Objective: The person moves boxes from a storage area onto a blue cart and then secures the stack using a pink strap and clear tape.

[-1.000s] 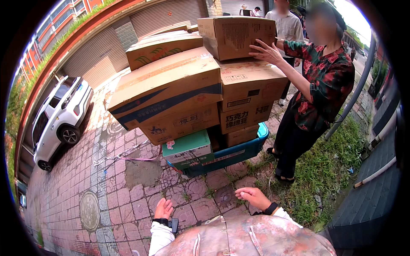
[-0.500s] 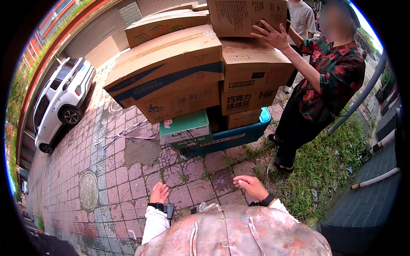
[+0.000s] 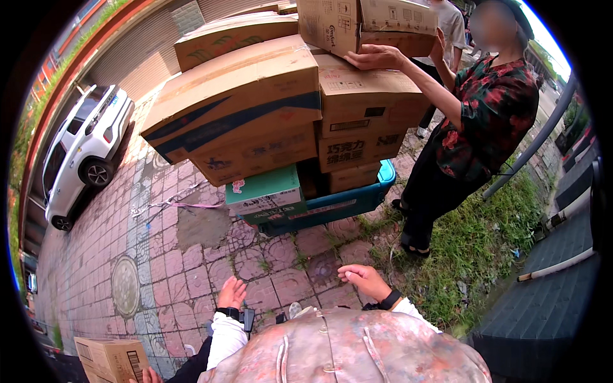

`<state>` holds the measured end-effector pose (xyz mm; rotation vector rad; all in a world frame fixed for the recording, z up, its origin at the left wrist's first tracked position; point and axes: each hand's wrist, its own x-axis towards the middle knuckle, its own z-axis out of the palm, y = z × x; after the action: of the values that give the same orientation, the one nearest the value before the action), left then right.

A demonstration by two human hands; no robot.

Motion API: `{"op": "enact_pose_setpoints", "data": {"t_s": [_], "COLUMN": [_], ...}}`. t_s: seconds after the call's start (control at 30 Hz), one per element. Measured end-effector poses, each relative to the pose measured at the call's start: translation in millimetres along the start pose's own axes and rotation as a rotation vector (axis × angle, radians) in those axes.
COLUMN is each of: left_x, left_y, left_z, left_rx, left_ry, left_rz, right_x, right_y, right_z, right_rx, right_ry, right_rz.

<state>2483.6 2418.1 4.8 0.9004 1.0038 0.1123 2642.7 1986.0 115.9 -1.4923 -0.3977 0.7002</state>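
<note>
Cardboard cartons (image 3: 255, 121) stood stacked high on a blue plastic crate (image 3: 338, 205), set on reddish patterned paving (image 3: 191, 268); a green-and-white box (image 3: 267, 193) sat at the stack's near low corner, touching the crate. Own left hand (image 3: 232, 293), watch at the wrist, hung open above the paving, fingers loosely together, gripping nothing. Own right hand (image 3: 364, 279), dark band at the wrist, also open, fingers relaxed and slightly curled, empty, near the edge where paving met grass (image 3: 485, 236). Both hands well apart from the stack, which lay ahead of them. Another person in a dark red-flowered shirt (image 3: 491, 115) stood on the right of the stack, one hand (image 3: 377, 59) flat against the underside of the topmost carton (image 3: 364, 25). White car (image 3: 83, 153) parked to the left beside a ribbed wall. Round manhole cover (image 3: 125, 286) in the paving left of the left hand. Small carton (image 3: 112, 359) at the lower left edge
</note>
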Motion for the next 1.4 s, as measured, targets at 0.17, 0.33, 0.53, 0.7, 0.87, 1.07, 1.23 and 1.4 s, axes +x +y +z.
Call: {"op": "enact_pose_setpoints", "data": {"t_s": [0.17, 0.33, 0.53, 0.7, 0.87, 1.07, 1.23, 1.4], "left_x": [2, 5, -3, -11, 4, 45, 49, 48], "left_y": [-9, -13, -15, -10, -14, -24, -20, -19], "left_z": [-1, -3, -1, 14, 7, -10, 31, 27], "left_rx": [-0.011, -0.002, 0.013, 0.017, 0.011, -0.025, 0.026, 0.026], "left_ry": [-0.007, -0.009, -0.002, 0.019, -0.011, -0.066, -0.152, -0.116], "left_rz": [-0.013, -0.006, 0.009, -0.005, -0.047, -0.040, -0.075, -0.084], "right_x": [0, 1, 4, 4, 10, 8, 7, 10], "right_y": [0, 4, 15, 11, 13, -11, -11, -7], "right_z": [-3, -4, 0, 0, -1, 15, 22, 31], "right_rx": [-0.008, 0.008, 0.027, 0.032, 0.023, -0.019, 0.009, -0.033], "right_ry": [-0.007, -0.012, -0.013, -0.030, -0.025, -0.011, 0.025, 0.026], "right_rz": [0.022, 0.038, 0.010, 0.040, 0.034, 0.069, 0.095, 0.071]}}
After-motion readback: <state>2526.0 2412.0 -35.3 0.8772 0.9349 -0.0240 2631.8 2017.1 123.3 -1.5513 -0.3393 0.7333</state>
